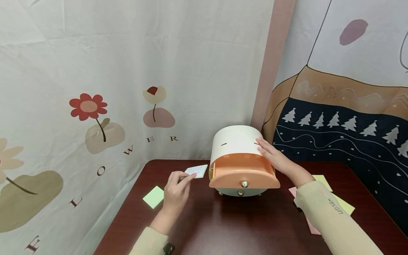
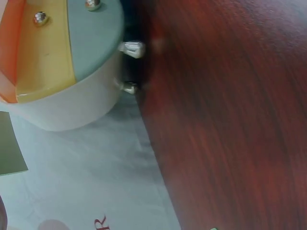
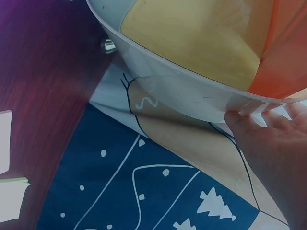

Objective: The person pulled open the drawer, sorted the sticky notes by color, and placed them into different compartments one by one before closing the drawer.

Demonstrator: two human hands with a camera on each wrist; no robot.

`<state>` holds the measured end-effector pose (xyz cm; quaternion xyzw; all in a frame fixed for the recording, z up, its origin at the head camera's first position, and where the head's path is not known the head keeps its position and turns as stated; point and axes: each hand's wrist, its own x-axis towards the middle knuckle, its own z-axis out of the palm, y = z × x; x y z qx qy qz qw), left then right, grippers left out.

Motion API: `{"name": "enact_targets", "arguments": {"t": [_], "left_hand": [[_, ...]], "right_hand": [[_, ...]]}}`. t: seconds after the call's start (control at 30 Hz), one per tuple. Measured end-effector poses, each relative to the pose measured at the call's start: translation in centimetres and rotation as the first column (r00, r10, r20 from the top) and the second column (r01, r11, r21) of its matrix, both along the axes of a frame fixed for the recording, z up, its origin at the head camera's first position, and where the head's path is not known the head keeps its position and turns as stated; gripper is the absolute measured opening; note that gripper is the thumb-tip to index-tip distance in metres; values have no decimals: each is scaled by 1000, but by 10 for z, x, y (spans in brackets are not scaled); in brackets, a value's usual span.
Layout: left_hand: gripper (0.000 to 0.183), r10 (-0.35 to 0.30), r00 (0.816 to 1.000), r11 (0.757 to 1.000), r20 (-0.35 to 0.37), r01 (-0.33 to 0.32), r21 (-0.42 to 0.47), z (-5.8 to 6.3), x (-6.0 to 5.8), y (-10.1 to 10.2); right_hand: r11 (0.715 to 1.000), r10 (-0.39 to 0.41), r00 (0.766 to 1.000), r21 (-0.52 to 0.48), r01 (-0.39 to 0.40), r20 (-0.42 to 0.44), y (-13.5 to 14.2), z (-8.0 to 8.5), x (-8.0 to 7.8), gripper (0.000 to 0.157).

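Note:
A small rounded desktop drawer box [image 1: 237, 136] has a white shell and gold knobs. Its orange top drawer [image 1: 243, 180] is pulled out toward me, above a yellow drawer [image 2: 45, 57] and a blue-green bottom drawer [image 2: 96, 38]. My left hand [image 1: 176, 187] pinches a thin pale sticky note pad [image 1: 198, 170] between thumb and fingers, just left of the orange drawer. The pad's olive-looking face [image 2: 10, 146] shows at the left wrist view's edge. My right hand [image 1: 275, 157] rests on the shell's right side, straight fingertips touching the white surface.
A light green note pad [image 1: 154, 197] lies on the dark red table [image 1: 223, 226] beside my left hand. Yellow notes [image 1: 345, 204] and a pink one [image 1: 292, 191] lie at the right, partly under my right sleeve. Printed cloth [image 1: 197, 71] hangs behind the table.

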<state>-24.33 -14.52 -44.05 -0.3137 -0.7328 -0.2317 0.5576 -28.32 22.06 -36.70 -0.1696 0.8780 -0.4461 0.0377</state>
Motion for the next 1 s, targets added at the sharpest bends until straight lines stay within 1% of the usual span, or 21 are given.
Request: {"name": "enact_targets", "arguments": {"t": [0.17,0.3,0.5,0.77,1.0], "left_hand": [[28,-37,998,999,-49,37,7,8,2,5],[27,-56,997,998,-61,57,1,13,4,8],[26,-68,996,998,-63,68,-4,18,6,12],[24,-66,997,998,-41,66,-2,23,10,18],[24,-96,995,995,-38,96,6,28,11,25]], "right_hand": [[1000,0,1000,-2,0,2,0,0,1,61],[1000,-2,1000,0,2,3,0,0,0,61],[1000,0,1000,-9,0,-2,0,-2,-1,61],[1000,-2,1000,-8,2,0,0,-2,-1,62],[1000,-4,1000,-5,4,-4,0,-1,0,61]]}}
